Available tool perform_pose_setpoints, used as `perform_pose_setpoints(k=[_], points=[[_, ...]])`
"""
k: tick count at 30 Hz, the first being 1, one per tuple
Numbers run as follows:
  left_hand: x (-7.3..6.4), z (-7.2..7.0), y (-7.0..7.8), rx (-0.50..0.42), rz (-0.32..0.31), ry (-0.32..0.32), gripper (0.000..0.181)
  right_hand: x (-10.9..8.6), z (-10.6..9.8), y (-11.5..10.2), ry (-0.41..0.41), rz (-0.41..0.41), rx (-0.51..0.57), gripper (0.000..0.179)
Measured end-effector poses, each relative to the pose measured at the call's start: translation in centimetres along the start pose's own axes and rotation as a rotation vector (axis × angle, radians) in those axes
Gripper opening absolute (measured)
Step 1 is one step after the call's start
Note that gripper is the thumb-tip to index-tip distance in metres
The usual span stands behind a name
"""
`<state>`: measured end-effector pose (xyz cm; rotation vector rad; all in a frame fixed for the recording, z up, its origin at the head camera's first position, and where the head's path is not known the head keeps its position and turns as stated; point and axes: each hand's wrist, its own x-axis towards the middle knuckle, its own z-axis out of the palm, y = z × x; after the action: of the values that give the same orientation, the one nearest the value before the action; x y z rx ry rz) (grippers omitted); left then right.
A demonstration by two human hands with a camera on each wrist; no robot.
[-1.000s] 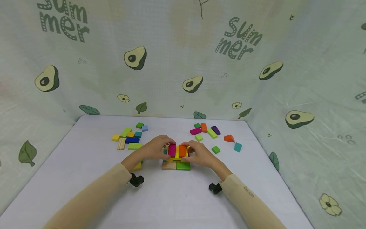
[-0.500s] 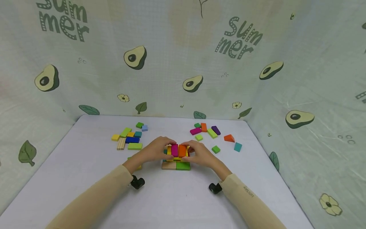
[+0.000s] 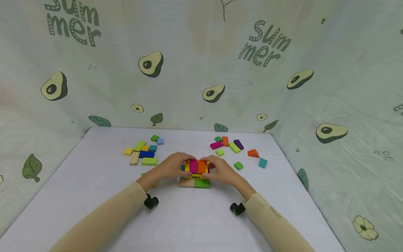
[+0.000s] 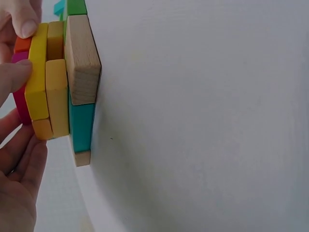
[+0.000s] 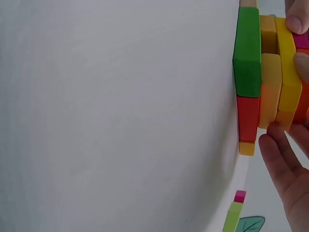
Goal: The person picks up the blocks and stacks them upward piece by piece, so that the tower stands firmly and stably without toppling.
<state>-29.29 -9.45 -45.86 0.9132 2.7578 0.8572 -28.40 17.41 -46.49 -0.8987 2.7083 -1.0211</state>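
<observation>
The white counter [image 3: 195, 220] bears a block stack [image 3: 193, 167] between the fingers [image 3: 186, 156] and loose blocks [image 3: 147, 154] beyond them on both sides.

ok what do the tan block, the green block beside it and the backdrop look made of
Tan block: looks like bare, matte wood; grain lines show on it.
Green block: likely painted wood, smooth and even in colour; no clear grain, so unsure.
Backdrop: a thin printed sheet, creased, with a faint sheen at the right; cloth or plastic, I can't tell.
</observation>
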Motion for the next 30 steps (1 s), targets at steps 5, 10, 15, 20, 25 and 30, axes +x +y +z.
perform_pose_setpoints(k=[5,10,15,20,25,30], points=[[-0.05,-0.08,0.07,0.004,-0.010,-0.008,0.063,0.09,0.05,0.10,0.000,-0.025,-0.017,0.062],[-0.08,-0.16,-0.04,0.007,-0.004,-0.016,0.063,0.14,0.08,0.21,-0.007,-0.033,-0.030,0.062],[-0.18,-0.31,-0.13,0.004,0.013,-0.015,0.063,0.23,0.07,0.19,-0.003,-0.038,-0.032,0.063],[-0.20,-0.38,-0.12,0.004,0.021,-0.015,0.064,0.17,0.09,0.12,0.000,-0.035,-0.024,0.063],[-0.06,-0.37,-0.32,0.031,0.032,-0.016,0.065,0.16,0.12,0.16,-0.004,-0.029,-0.027,0.065],[0.19,-0.10,-0.43,0.043,0.029,-0.022,0.065,-0.17,-0.23,0.41,-0.030,-0.024,-0.017,0.077]])
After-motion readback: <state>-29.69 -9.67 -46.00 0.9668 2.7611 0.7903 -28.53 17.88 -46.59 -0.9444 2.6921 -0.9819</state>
